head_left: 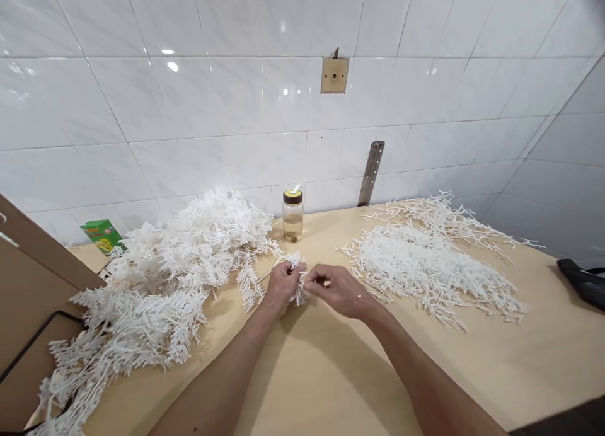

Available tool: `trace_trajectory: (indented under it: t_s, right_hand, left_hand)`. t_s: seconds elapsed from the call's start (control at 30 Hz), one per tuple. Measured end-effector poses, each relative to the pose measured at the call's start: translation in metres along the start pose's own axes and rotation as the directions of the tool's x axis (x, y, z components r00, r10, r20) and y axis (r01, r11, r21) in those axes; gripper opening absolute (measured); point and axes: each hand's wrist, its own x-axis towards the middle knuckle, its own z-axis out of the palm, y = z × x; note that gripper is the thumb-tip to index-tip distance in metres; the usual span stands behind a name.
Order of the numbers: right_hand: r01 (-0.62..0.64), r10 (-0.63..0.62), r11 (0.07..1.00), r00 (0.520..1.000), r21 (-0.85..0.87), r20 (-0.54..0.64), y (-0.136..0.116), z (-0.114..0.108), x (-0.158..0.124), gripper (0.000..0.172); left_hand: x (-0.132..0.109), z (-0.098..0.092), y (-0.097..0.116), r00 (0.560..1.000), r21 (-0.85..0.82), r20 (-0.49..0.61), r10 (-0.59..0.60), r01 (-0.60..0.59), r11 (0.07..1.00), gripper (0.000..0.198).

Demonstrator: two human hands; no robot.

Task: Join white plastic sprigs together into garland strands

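Note:
Over the middle of the table, my left hand (pixel 282 281) is closed around a white branching sprig (pixel 299 294) that looks like artificial foliage. From the right, my right hand (pixel 336 288) pinches at the edge of the same sprig with thumb and forefinger. A large heap of white branching sprigs (pixel 203 234) lies to the left, its stems trailing toward the front left. To the right, a flatter pile of small white pieces (pixel 416 266) is spread out. Thin bare white stems (pixel 439 212) lie behind that pile.
A clear jar with a dark and yellow lid (pixel 293 218) stands behind my hands. At the left are a green box (pixel 101 235) and a brown cardboard panel (pixel 42 297). A metal strip (pixel 372 171) leans on the tiled wall. A black object (pixel 583 283) rests at the right edge.

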Motion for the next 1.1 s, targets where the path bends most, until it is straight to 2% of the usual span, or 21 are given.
trace_trajectory:
  t_s: [0.07,0.13,0.17,0.23,0.3,0.33,0.37,0.4,0.43,0.47,0.57,0.63,0.7,0.8,0.97,1.1]
  right_hand:
    - [-0.051,0.050,0.999,0.988,-0.005,-0.145,0.006,-0.006,0.002,0.018]
    - [-0.142,0.135,0.990,0.942,-0.001,-0.307,0.018,-0.017,0.004,0.019]
    - [-0.203,0.183,0.979,0.902,-0.010,-0.392,0.024,-0.023,0.004,0.018]
    - [-0.340,0.238,0.937,0.792,-0.082,-0.563,0.037,-0.038,0.002,0.015]
    - [-0.459,0.196,0.868,0.669,-0.191,-0.717,0.046,-0.052,-0.001,0.014]
    - [-0.497,0.149,0.836,0.615,-0.233,-0.775,0.048,-0.057,-0.003,0.019]
    - [-0.512,0.101,0.818,0.575,-0.261,-0.812,0.050,-0.061,-0.004,0.025]
    - [-0.509,0.070,0.817,0.556,-0.272,-0.828,0.050,-0.063,-0.005,0.030]
    - [-0.486,0.071,0.833,0.567,-0.264,-0.821,0.048,-0.064,-0.006,0.032]
    - [-0.450,0.103,0.862,0.606,-0.233,-0.789,0.046,-0.062,-0.005,0.032]
    - [-0.330,0.252,0.942,0.806,-0.054,-0.536,0.034,-0.048,-0.002,0.034]
    - [-0.260,0.244,0.966,0.904,0.003,-0.350,0.026,-0.036,-0.001,0.038]
    - [-0.191,0.183,0.981,0.955,-0.012,-0.231,0.019,-0.027,0.001,0.036]
    - [-0.129,0.121,0.990,0.982,-0.049,-0.143,0.015,-0.020,0.001,0.030]
    - [-0.145,0.145,0.989,0.988,0.005,-0.057,0.019,-0.019,0.001,0.022]
    - [-0.215,0.220,0.975,0.970,0.052,-0.103,0.024,-0.017,0.001,0.021]
  left_hand:
    - [-0.002,0.000,0.001,0.998,-0.015,0.059,-0.002,0.003,1.000,0.044]
    - [-0.005,0.001,0.002,0.994,-0.050,0.112,-0.014,0.019,0.999,0.046]
    - [-0.006,0.001,0.004,0.991,-0.066,0.130,-0.020,0.029,0.997,0.047]
    - [-0.009,0.001,0.006,0.987,-0.087,0.157,-0.036,0.050,0.995,0.045]
    - [-0.009,0.000,0.007,0.983,-0.089,0.177,-0.048,0.064,0.994,0.042]
    - [-0.010,-0.001,0.007,0.981,-0.083,0.188,-0.049,0.066,0.994,0.041]
    - [-0.010,-0.001,0.007,0.979,-0.074,0.198,-0.047,0.063,0.995,0.041]
    - [-0.010,-0.002,0.007,0.977,-0.059,0.208,-0.042,0.056,0.997,0.042]
    - [-0.010,-0.002,0.006,0.975,-0.040,0.218,-0.036,0.046,0.998,0.044]
    - [-0.010,-0.002,0.006,0.973,-0.020,0.229,-0.028,0.034,0.999,0.046]
    - [-0.012,-0.001,0.006,0.961,0.033,0.275,0.008,-0.018,0.999,0.053]
    - [-0.013,0.000,0.008,0.952,0.066,0.305,0.041,-0.064,0.996,0.054]
    - [-0.014,0.000,0.010,0.941,0.097,0.334,0.052,-0.089,0.991,0.053]
    - [-0.016,0.001,0.011,0.925,0.134,0.377,0.046,-0.104,0.986,0.048]
    - [-0.016,0.000,0.011,0.906,0.167,0.418,0.070,-0.152,0.974,0.044]
    - [-0.014,0.001,0.011,0.917,0.096,0.389,0.083,-0.131,0.987,0.037]
